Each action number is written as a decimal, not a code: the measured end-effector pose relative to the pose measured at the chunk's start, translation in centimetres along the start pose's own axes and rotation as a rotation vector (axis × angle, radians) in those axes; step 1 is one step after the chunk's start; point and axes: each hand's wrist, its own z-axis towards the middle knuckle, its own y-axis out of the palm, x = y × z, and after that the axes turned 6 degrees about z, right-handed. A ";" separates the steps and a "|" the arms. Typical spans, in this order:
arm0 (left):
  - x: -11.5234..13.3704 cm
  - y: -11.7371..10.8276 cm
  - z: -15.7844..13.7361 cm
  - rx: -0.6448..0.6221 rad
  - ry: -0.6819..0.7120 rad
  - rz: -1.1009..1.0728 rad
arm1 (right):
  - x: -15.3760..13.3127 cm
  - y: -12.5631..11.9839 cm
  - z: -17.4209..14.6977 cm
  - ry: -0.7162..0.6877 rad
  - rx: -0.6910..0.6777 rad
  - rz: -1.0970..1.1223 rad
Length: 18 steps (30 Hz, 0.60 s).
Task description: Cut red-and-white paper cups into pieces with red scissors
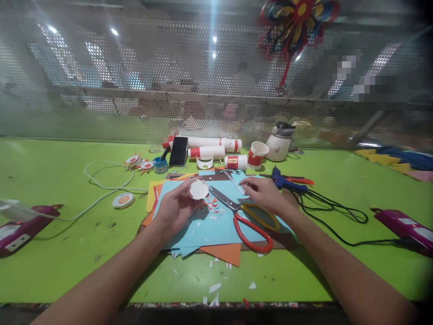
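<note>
My left hand point(177, 205) is closed around a small white round paper piece point(199, 189), which looks like the cut bottom of a paper cup. Its pale flat face is turned up. My right hand point(262, 192) has its fingers curled together at the end of a slim, pale pen-like tool point(233, 181); whether it grips the tool is unclear. Between the hands, large scissors point(253, 241) with one red and one yellow handle loop lie on light blue paper point(199, 230). Red and white paper scraps point(213, 206) are scattered by the blades.
Behind the paper stand paper cups point(259, 155), a phone point(178, 151), a blue jar point(160, 165) and a white bottle point(279, 142). A blue glue gun point(284, 180) with a black cord lies right. Purple power strips point(404, 228) and a white cable point(111, 192) flank the work.
</note>
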 end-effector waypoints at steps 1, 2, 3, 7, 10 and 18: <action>0.1 0.1 -0.1 -0.019 -0.001 -0.010 | -0.1 0.0 0.0 -0.001 0.000 0.000; 0.1 0.1 -0.2 -0.035 -0.001 -0.020 | -0.2 -0.1 0.0 -0.003 -0.001 0.000; 0.2 0.2 -0.3 -0.048 -0.001 -0.030 | -0.2 -0.1 0.0 -0.003 -0.001 0.000; 0.1 0.3 -0.2 -0.059 -0.001 -0.063 | -0.2 -0.1 -0.1 -0.006 -0.008 -0.002; -0.1 0.2 0.0 -0.041 -0.002 -0.088 | 0.0 -0.1 -0.1 -0.011 -0.016 -0.002; 0.0 0.3 -0.1 -0.018 -0.032 -0.124 | 0.1 -0.1 -0.2 -0.028 -0.038 -0.002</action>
